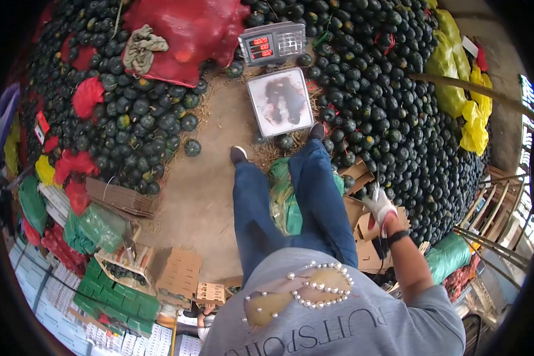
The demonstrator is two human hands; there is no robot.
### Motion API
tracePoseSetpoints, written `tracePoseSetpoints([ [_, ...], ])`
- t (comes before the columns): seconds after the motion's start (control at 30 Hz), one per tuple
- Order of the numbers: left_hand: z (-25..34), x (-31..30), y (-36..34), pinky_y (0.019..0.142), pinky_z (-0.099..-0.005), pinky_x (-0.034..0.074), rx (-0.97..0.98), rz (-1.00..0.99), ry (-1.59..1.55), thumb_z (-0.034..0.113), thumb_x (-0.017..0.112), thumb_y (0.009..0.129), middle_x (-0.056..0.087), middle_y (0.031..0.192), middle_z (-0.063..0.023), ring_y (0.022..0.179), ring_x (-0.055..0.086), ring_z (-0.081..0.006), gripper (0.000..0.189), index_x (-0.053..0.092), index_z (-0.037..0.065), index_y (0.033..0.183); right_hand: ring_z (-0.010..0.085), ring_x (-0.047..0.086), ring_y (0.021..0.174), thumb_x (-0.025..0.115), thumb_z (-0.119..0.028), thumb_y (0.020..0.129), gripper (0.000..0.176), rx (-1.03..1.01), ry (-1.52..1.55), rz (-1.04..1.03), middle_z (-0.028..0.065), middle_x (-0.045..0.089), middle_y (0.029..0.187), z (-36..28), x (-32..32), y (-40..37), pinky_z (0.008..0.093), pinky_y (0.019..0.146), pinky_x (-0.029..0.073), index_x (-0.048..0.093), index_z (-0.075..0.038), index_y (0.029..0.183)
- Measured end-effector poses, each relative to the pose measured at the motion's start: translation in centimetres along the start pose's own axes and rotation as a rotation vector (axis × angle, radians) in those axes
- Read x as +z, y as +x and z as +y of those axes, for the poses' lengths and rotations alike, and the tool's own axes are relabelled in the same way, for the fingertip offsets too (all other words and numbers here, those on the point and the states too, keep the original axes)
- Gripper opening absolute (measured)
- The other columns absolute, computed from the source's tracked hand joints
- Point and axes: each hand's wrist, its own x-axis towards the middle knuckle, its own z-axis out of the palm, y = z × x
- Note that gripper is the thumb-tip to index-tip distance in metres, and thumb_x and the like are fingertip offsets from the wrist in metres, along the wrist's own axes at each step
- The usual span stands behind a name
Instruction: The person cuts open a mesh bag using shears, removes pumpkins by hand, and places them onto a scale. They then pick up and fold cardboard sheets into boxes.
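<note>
My right hand (381, 207) wears a white knitted glove with a red cuff, and a black band circles the wrist. It is beside my right leg, above torn cardboard boxes (366, 228), close to the edge of a large heap of dark green squashes (391, 118). Its fingers look spread, and I make out nothing held in them. My left hand is out of view. Beyond my feet, a white-topped platform scale (258, 101) stands on the floor, its display (261, 48) lit with red digits. A green plastic bag (286, 204) lies between my legs.
Another squash heap (130, 113) rises at left, with a full red mesh sack (184, 35) behind it. Flattened cardboard (121, 199), a cardboard carton (177, 273) and green crates (115, 299) are at lower left. Yellow sacks (448, 65) and a wooden pole (474, 89) are at right.
</note>
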Motion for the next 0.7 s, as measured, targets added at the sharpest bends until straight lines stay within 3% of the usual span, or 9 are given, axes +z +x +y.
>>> tracePoseSetpoints([
  [0.07, -2.4, 7.4, 7.4, 0.105, -0.0313, 0.043, 0.175, 0.447, 0.014, 0.023, 0.055, 0.104, 0.063, 0.130, -0.0088, 0.120, 0.059, -0.0177, 0.034, 0.061, 0.001, 0.130, 0.0318, 0.067, 0.100, 0.072, -0.042, 0.079, 0.068, 0.002, -0.047, -0.029, 0.0212, 0.068, 0.108, -6.9, -1.0, 3.1, 0.0407, 0.089, 0.052, 0.051, -0.003, 0.130],
  [0.2, 13.5, 32.4, 10.7, 0.094, -0.0354, 0.049, 0.115, 0.013, -0.278, 0.036, 0.064, 0.096, 0.069, 0.117, -0.0127, 0.108, 0.065, -0.0235, 0.043, 0.066, -0.001, 0.119, 0.0408, 0.067, 0.101, 0.073, -0.042, 0.075, 0.058, -0.175, -0.339, 0.064, 0.0244, 0.069, 0.108, -11.4, -1.0, 14.5, 0.0451, 0.087, 0.054, 0.057, -0.005, 0.117],
  [0.3, 20.1, 50.3, 13.2, 0.085, -0.0438, 0.054, 0.433, -0.336, -0.079, 0.037, 0.062, 0.095, 0.073, 0.105, -0.0144, 0.093, 0.069, -0.0321, 0.040, 0.070, 0.002, 0.112, 0.0401, 0.068, 0.101, 0.074, -0.040, 0.075, 0.053, -0.330, -0.633, 0.150, 0.0248, 0.070, 0.104, -12.0, -2.2, 22.3, 0.0460, 0.085, 0.055, 0.062, -0.004, 0.112],
  [0.37, 22.3, 63.6, 14.5, 0.080, -0.0428, 0.054, 0.347, -0.267, -0.220, 0.038, 0.063, 0.094, 0.073, 0.100, -0.0114, 0.086, 0.068, -0.0300, 0.044, 0.068, 0.001, 0.117, 0.0386, 0.069, 0.099, 0.078, -0.041, 0.073, 0.058, -0.301, -0.805, 0.047, 0.0213, 0.071, 0.105, -10.8, -3.2, 28.7, 0.0455, 0.082, 0.056, 0.062, -0.004, 0.115],
  [0.43, 24.2, 74.3, 16.3, 0.077, -0.0362, 0.053, 0.015, -0.496, -0.542, 0.038, 0.064, 0.093, 0.070, 0.097, -0.0065, 0.081, 0.064, -0.0227, 0.048, 0.064, 0.001, 0.125, 0.0368, 0.070, 0.097, 0.079, -0.040, 0.072, 0.057, -0.240, -0.880, 0.028, 0.0197, 0.072, 0.101, -9.4, -3.1, 33.2, 0.0452, 0.081, 0.056, 0.063, -0.005, 0.113],
  [0.5, 25.0, 84.0, 17.3, 0.070, -0.0310, 0.050, -0.099, -0.480, -0.672, 0.039, 0.061, 0.094, 0.068, 0.089, -0.0036, 0.078, 0.061, -0.0129, 0.044, 0.065, 0.009, 0.126, 0.0353, 0.071, 0.095, 0.078, -0.037, 0.073, 0.055, -0.220, -0.938, -0.025, 0.0179, 0.073, 0.100, -7.0, -1.2, 37.5, 0.0443, 0.078, 0.057, 0.062, -0.006, 0.117],
  [0.57, 25.6, 89.6, 17.2, 0.075, -0.0337, 0.051, -0.093, -0.465, -0.622, 0.041, 0.062, 0.092, 0.069, 0.094, -0.0056, 0.082, 0.062, -0.0175, 0.049, 0.064, 0.007, 0.127, 0.0325, 0.070, 0.102, 0.070, -0.040, 0.081, 0.052, -0.288, -0.652, -0.059, 0.0194, 0.071, 0.112, -0.3, 3.2, 46.6, 0.0441, 0.083, 0.056, 0.060, -0.009, 0.122],
  [0.63, 22.5, 98.0, 19.3, 0.077, -0.0350, 0.051, -0.137, -0.337, -0.636, 0.041, 0.063, 0.092, 0.070, 0.097, -0.0065, 0.085, 0.062, -0.0194, 0.050, 0.063, 0.005, 0.127, 0.0355, 0.072, 0.088, 0.063, -0.042, 0.088, 0.049, -0.288, -0.452, -0.054, 0.0183, 0.071, 0.108, -1.1, 8.1, 43.1, 0.0490, 0.076, 0.057, 0.059, -0.009, 0.125],
  [0.7, 22.6, 99.5, 17.2, 0.081, -0.0370, 0.051, -0.153, -0.276, -0.643, 0.042, 0.065, 0.090, 0.069, 0.102, -0.0084, 0.089, 0.062, -0.0222, 0.054, 0.062, 0.003, 0.128, 0.0372, 0.064, 0.114, 0.046, -0.042, 0.097, 0.046, -0.258, -0.464, 0.198, 0.0231, 0.059, 0.133, 2.3, 14.5, 45.7, 0.0475, 0.097, 0.051, 0.052, -0.014, 0.134],
])
